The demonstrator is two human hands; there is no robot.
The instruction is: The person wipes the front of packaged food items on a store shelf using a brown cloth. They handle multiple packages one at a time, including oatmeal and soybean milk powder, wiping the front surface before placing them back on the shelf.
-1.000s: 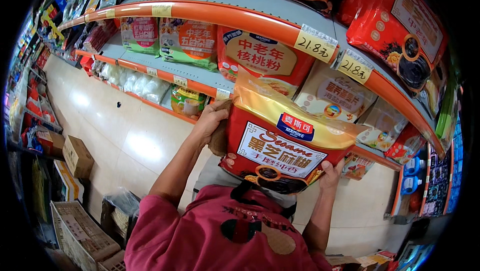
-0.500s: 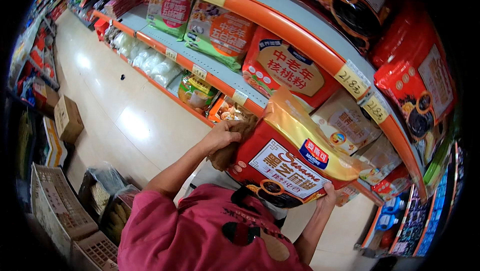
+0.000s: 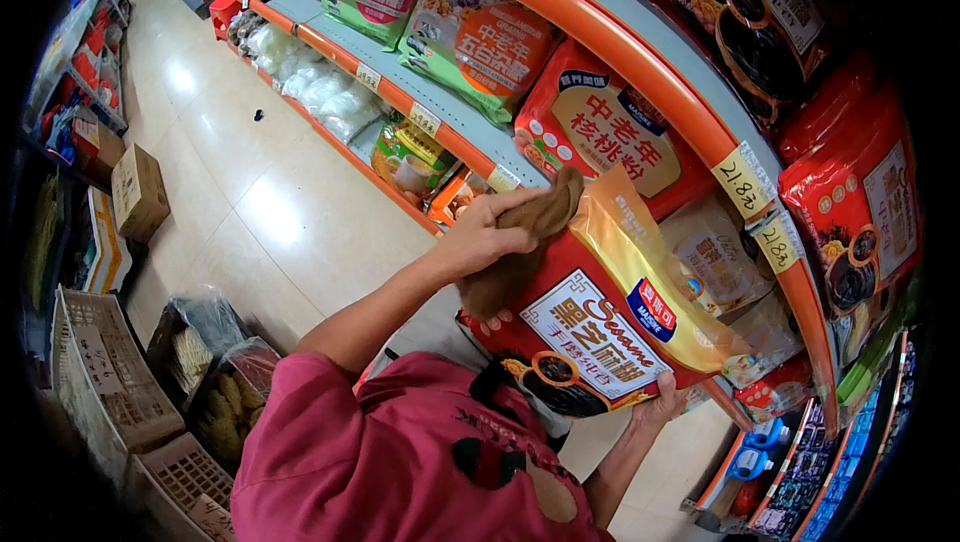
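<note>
A large red and gold food bag (image 3: 590,332) is tilted in front of me, with a picture of a dark bowl on its front. My right hand (image 3: 660,404) grips its lower right edge, the thumb over the front. My left hand (image 3: 488,242) is closed on a brown cloth (image 3: 515,267), which lies against the bag's upper left side. Part of the cloth hangs below the fingers. Behind the bag, a red bag with a cream label (image 3: 605,132) stands on the shelf (image 3: 470,127).
Green and white bags (image 3: 480,37) line the same shelf, with clear plastic packs (image 3: 335,92) below. An orange shelf edge (image 3: 640,72) curves overhead, bearing more red bags (image 3: 855,202). Plastic crates (image 3: 125,372) and a cardboard box (image 3: 140,192) stand on the floor at left.
My left hand has moved up and right with the cloth along the bag's side. The bag has shifted slightly right in the picture, still in my right hand.
</note>
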